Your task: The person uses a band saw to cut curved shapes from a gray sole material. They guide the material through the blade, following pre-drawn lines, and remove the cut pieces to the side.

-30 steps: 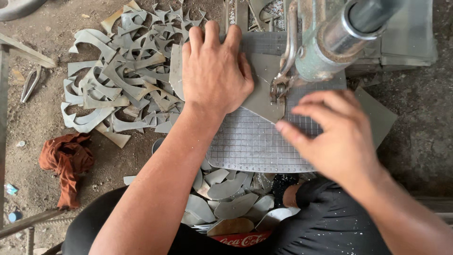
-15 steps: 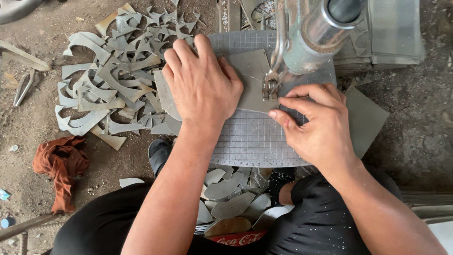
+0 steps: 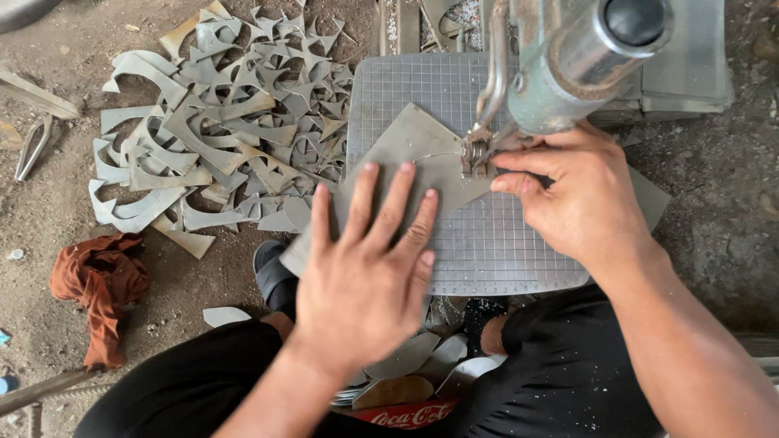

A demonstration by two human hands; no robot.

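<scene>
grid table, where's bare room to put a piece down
Bare grid shows on the table's near edge, between the left hand and right hand, and its far left corner. Crowded: the metal sheet mid-table, and the scrap pile on the ground left.

A heap of grey offcuts point(image 3: 219, 130) lies on the dirt floor point(image 3: 49, 195) — a rust-coloured rag point(image 3: 97, 284) nearby, metal tongs point(image 3: 32, 146) at left, a dark sandal point(image 3: 272, 272) below the heap.
</scene>
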